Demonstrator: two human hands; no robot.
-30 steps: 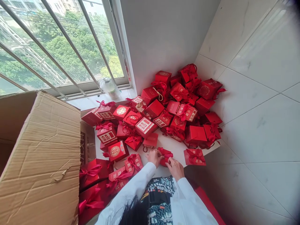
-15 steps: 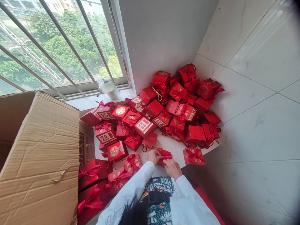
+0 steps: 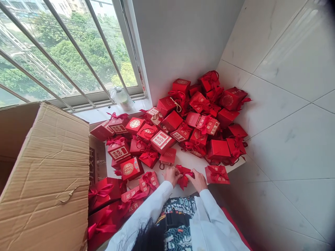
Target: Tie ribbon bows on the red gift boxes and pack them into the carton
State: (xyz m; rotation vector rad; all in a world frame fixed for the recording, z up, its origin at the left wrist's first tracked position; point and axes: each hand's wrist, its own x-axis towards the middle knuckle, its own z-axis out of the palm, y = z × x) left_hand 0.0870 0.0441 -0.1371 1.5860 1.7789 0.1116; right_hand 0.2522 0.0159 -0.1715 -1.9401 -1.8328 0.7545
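Note:
A small red gift box (image 3: 181,169) with a red ribbon bow (image 3: 184,174) on top lies at the table's front edge, between my hands. My left hand (image 3: 172,175) is closed at the bow's left side, its fingertips pinching the ribbon. On the other side my right hand (image 3: 198,180) pinches a loop of the same ribbon between thumb and fingers. The hands and bow cover much of the box. Just to the right sits another red box (image 3: 217,174) with a tied bow, touched by neither hand.
A heap of red gift boxes (image 3: 172,120) covers the white table (image 3: 180,157) toward the wall corner. More bowed boxes (image 3: 104,191) stand at the left beside a large cardboard carton (image 3: 49,174). A plastic bag with a cup (image 3: 122,99) rests on the windowsill.
My right hand has moved right and slightly up, drawing the ribbon loop outward. The bow looks wider and fuller. My left hand stays nearly in place.

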